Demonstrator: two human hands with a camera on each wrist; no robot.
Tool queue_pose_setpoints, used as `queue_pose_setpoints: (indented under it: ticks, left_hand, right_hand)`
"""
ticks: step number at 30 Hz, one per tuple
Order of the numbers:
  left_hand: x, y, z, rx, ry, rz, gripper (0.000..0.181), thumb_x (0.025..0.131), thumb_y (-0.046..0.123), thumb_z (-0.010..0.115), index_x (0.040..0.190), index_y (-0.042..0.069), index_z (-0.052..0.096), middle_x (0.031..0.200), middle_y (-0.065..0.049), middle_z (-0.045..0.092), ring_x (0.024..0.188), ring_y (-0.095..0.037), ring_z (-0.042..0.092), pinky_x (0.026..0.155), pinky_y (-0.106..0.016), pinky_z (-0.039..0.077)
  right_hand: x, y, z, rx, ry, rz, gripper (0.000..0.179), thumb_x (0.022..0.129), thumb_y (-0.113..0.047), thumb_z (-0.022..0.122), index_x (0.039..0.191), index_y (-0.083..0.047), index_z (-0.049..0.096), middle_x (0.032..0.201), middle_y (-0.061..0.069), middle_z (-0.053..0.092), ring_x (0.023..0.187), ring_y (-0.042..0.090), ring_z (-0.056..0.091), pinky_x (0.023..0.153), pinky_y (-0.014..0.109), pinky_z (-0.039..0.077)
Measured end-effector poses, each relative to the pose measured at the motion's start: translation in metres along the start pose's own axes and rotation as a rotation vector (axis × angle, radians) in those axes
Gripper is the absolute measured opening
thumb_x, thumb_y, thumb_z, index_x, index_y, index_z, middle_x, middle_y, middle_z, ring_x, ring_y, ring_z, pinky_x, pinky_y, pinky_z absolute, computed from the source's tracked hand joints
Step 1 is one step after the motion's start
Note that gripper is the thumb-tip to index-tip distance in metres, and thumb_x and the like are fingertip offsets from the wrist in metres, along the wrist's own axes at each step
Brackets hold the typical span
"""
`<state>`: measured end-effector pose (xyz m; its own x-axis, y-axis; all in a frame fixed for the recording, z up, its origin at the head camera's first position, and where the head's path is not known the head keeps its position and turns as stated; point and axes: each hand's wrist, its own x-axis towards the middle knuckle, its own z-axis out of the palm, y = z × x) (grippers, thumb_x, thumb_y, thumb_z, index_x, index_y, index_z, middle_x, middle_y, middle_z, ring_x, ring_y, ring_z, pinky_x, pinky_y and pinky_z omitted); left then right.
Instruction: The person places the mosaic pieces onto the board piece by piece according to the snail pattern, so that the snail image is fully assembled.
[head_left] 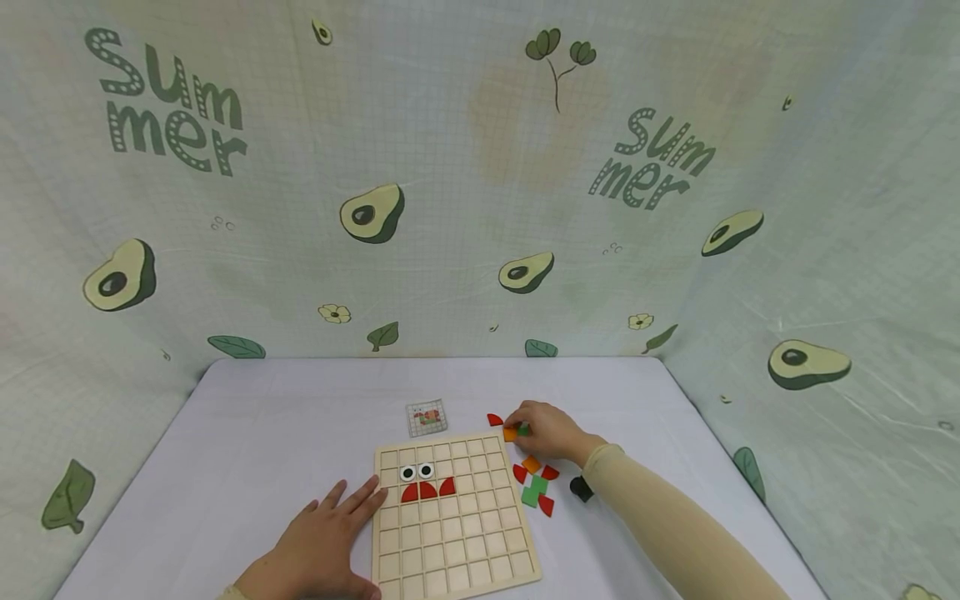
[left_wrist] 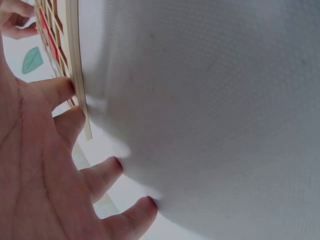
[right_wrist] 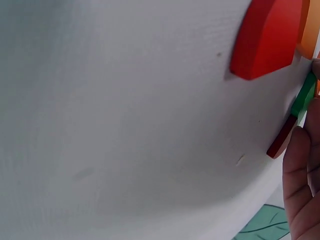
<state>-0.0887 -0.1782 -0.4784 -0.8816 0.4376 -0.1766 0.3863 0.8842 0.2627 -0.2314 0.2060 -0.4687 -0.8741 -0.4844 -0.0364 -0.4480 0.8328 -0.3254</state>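
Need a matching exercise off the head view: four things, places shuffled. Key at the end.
Things
1. Square picture card printed with a grid
2. Row of three red curved-edged pieces
3. Cluster of small black pieces
4. Two round black-and-white eye pieces

Places
A. On the pale wooden grid board, in the farther of its two occupied rows
B. On the white table, right of the board, beside the beige sleeve
C. On the table, beyond the board's far edge
D. On the board, in the nearer occupied row

Pairs: 1-C, 2-D, 3-B, 4-A

Plain pale-yellow long sleeve (head_left: pixel 667 518) with a narrow cuff (head_left: pixel 602 457), bare hands (head_left: pixel 322 533)
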Motion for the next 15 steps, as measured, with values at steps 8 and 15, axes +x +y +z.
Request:
queue_pose_setpoints:
  ticks: [8, 15]
  left_hand:
    - [0.0012, 0.0009, 0.0003, 0.003, -0.007, -0.001, 0.127, 0.048, 0.087, 0.071, 0.151, 0.016, 0.045, 0.159, -0.001, 0.035, 0.138, -0.049, 0.033, 0.095, -0.074, 0.036]
    - [0.0016, 0.0011, -0.0001, 0.008, -0.001, -0.009, 0.128, 0.047, 0.086, 0.072, 0.151, 0.017, 0.045, 0.159, -0.001, 0.035, 0.138, -0.048, 0.034, 0.095, -0.074, 0.036]
  right_hand:
    - [-0.0017, 0.0007, 0.0003, 0.04, 0.013, 0.013, 0.024, 0.089, -0.021, 0.075, 0.112, -0.018, 0.075, 0.099, -0.007, 0.061, 0.08, 0.012, 0.052, 0.073, 0.028, 0.049]
    - [-0.0041, 0.001, -0.0033, 0.054, 0.034, 0.04, 0.025, 0.089, -0.023, 0.075, 0.113, -0.019, 0.075, 0.101, -0.008, 0.061, 0.082, 0.013, 0.053, 0.073, 0.028, 0.049]
